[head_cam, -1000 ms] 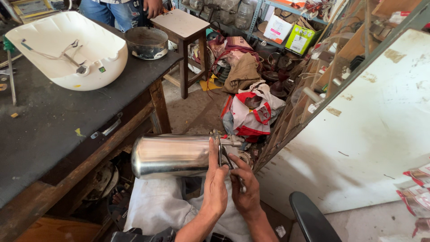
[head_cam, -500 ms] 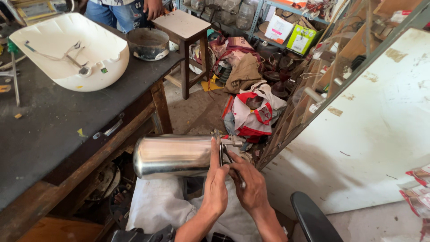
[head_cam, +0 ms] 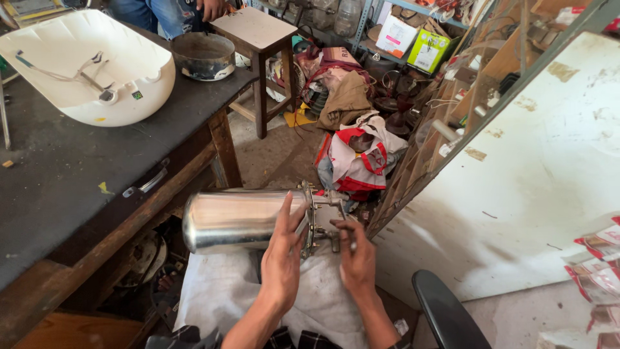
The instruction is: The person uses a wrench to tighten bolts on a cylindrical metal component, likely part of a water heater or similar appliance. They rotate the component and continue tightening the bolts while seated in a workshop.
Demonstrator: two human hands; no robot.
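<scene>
2 hands work here: my left hand (head_cam: pixel 282 258) lies flat, fingers together, on the steel cylinder (head_cam: pixel 239 221). My right hand (head_cam: pixel 357 257) pinches its end fitting (head_cam: pixel 323 216); with only my lap cloth (head_cam: pixel 226 294) under it, I judge it could roll.

Shiny silver cylinder (head_cam: pixel 242 221); white cloth (head_cam: pixel 226 291) beneath; black worktop (head_cam: pixel 58 174), white shell (head_cam: pixel 84 64) at far edge; red-white bag (head_cam: pixel 358 158); lime-green box (head_cam: pixel 427 50); black chair (head_cam: pixel 445 313).
</scene>
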